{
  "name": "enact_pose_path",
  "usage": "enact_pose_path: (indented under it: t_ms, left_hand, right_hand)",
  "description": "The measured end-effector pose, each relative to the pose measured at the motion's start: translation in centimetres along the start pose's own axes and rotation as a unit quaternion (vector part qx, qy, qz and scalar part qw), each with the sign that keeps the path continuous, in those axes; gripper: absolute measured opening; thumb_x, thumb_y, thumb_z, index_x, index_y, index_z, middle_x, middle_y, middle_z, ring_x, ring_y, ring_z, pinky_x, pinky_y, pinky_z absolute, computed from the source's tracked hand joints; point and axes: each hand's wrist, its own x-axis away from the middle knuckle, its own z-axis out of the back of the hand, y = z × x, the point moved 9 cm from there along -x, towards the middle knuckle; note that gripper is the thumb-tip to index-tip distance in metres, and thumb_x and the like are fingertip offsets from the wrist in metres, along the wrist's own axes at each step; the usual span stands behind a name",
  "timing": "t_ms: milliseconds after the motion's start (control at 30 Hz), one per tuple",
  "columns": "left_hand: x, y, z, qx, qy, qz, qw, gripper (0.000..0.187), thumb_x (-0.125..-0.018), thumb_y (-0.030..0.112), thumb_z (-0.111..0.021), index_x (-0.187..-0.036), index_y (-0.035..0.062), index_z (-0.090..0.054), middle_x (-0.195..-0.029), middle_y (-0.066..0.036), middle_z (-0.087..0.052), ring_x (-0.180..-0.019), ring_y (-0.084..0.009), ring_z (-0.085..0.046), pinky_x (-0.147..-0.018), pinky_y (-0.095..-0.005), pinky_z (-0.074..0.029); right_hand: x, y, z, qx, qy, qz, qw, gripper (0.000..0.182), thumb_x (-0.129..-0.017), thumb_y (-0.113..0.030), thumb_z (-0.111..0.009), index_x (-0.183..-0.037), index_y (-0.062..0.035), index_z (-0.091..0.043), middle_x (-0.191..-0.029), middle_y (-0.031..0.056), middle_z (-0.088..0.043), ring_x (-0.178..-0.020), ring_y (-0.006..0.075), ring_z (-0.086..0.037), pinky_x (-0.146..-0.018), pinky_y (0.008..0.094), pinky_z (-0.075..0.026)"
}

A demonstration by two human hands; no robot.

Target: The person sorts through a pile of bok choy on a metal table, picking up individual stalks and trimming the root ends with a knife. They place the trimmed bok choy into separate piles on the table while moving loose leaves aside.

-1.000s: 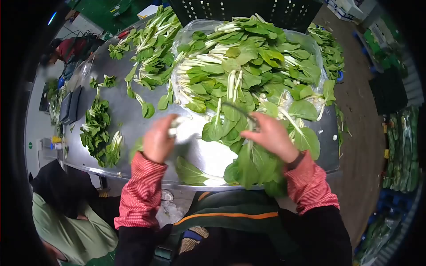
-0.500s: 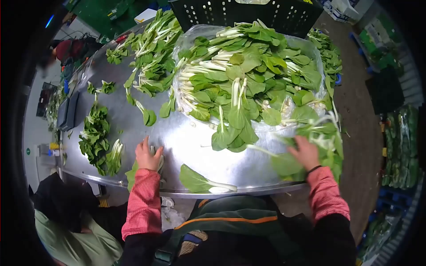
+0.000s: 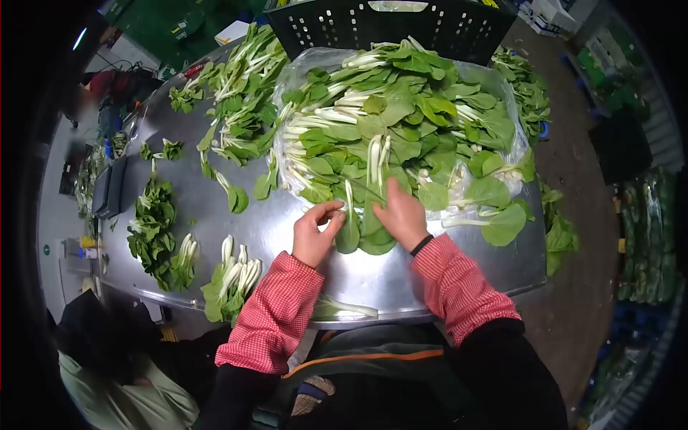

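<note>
In the head view, your left hand (image 3: 312, 235) and right hand (image 3: 405, 215) worked above a metal tabletop (image 3: 290, 208), at the near edge of a heap of leafy greens (image 3: 401, 97). The left fingers were curled beside a white-stemmed leaf (image 3: 348, 233); whether they gripped it could not be told. The right fingers were bent over broad green leaves (image 3: 375, 233), their grip too small to make out. The heap spread beyond both sets of fingers on clear plastic (image 3: 513, 125), with a black perforated crate (image 3: 394, 30) behind it. A cluster of pale-stemmed greens (image 3: 235, 281) lay to the left of your left fingers, a loose leaf (image 3: 504, 225) to the right of your right fingers, and a long-stemmed leaf (image 3: 347, 307) nearer your body.
</note>
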Motion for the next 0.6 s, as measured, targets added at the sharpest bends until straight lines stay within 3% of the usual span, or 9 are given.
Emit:
enact_pose_path:
  t_ms: [67, 200, 267, 333, 400, 467, 600]
  left_hand:
    - [-0.7, -0.8, -1.0, 0.065, -0.009, 0.041, 0.997, 0.031, -0.086, 0.012, -0.068, -0.113, -0.0018, -0.063, -0.094, -0.008, -0.069, -0.088, -0.0136, -0.063, -0.082, -0.0259, -0.05]
    - [-2.2, -1.1, -4.1, 0.179, -0.025, 0.073, 0.981, 0.038, -0.089, 0.018, -0.066, -0.119, -0.0045, -0.058, -0.094, -0.007, -0.067, -0.09, -0.0116, -0.061, -0.081, -0.025, -0.05]
    - [-2.4, -0.9, -6.3, 0.244, -0.058, 0.15, 0.956, 0.038, -0.091, 0.021, -0.065, -0.118, -0.0042, -0.058, -0.089, -0.004, -0.065, -0.081, -0.0093, -0.059, -0.074, -0.0249, -0.05]
    - [-2.3, -0.9, -8.2, 0.26, -0.105, 0.144, 0.949, 0.035, -0.091, 0.021, -0.065, -0.116, -0.0028, -0.059, -0.088, -0.002, -0.064, -0.076, -0.0086, -0.057, -0.07, -0.0244, -0.049]
    - [-1.8, -0.3, -9.6, 0.268, -0.12, 0.133, 0.947, 0.029, -0.091, 0.02, -0.065, -0.112, -0.0008, -0.06, -0.087, -0.001, -0.065, -0.072, -0.0085, -0.059, -0.067, -0.0239, -0.05]
    - [-0.9, 0.5, -10.2, 0.26, -0.153, 0.152, 0.941, 0.029, -0.091, 0.018, -0.064, -0.113, -0.0007, -0.059, -0.089, -0.002, -0.066, -0.075, -0.0093, -0.061, -0.069, -0.0241, -0.051]
    - [1.1, 1.7, -11.9, 0.276, -0.213, 0.178, 0.92, 0.031, -0.091, 0.012, -0.063, -0.119, -0.0008, -0.055, -0.098, -0.005, -0.067, -0.085, -0.011, -0.064, -0.078, -0.0256, -0.052]
  right_hand:
    - [0.8, 0.7, 0.4, -0.061, -0.022, -0.039, 0.997, 0.042, -0.079, -0.026, -0.067, -0.11, -0.0047, -0.05, -0.08, 0.0179, -0.064, -0.072, 0.037, -0.064, -0.064, 0.0455, -0.05]
    - [4.4, -0.2, 2.9, -0.164, -0.034, 0.023, 0.986, 0.041, -0.079, -0.023, -0.066, -0.113, -0.007, -0.05, -0.084, 0.0171, -0.065, -0.074, 0.0365, -0.064, -0.065, 0.045, -0.051]
    - [6.9, -1.0, 3.8, -0.125, -0.048, 0.057, 0.989, 0.04, -0.08, -0.023, -0.065, -0.114, -0.0081, -0.051, -0.085, 0.0164, -0.065, -0.075, 0.0349, -0.065, -0.065, 0.0435, -0.051]
    - [8.9, -1.7, 4.6, -0.089, -0.028, 0.111, 0.989, 0.037, -0.081, -0.024, -0.066, -0.113, -0.0093, -0.054, -0.086, 0.0143, -0.065, -0.076, 0.032, -0.065, -0.065, 0.0407, -0.052]
    - [9.5, -1.0, 6.0, -0.137, -0.026, 0.103, 0.985, 0.035, -0.081, -0.027, -0.068, -0.109, -0.0086, -0.057, -0.086, 0.0127, -0.065, -0.075, 0.0311, -0.065, -0.064, 0.0398, -0.052]
    - [9.4, 1.0, 7.7, -0.177, -0.022, 0.053, 0.983, 0.029, -0.082, -0.028, -0.069, -0.101, -0.0073, -0.061, -0.087, 0.0105, -0.065, -0.072, 0.0293, -0.064, -0.062, 0.0392, -0.051]
    - [7.9, 1.5, 13.3, -0.034, 0.098, 0.145, 0.984, 0.019, -0.082, -0.021, -0.067, -0.096, -0.009, -0.063, -0.084, 0.0096, -0.061, -0.066, 0.0263, -0.063, -0.057, 0.0375, -0.05]
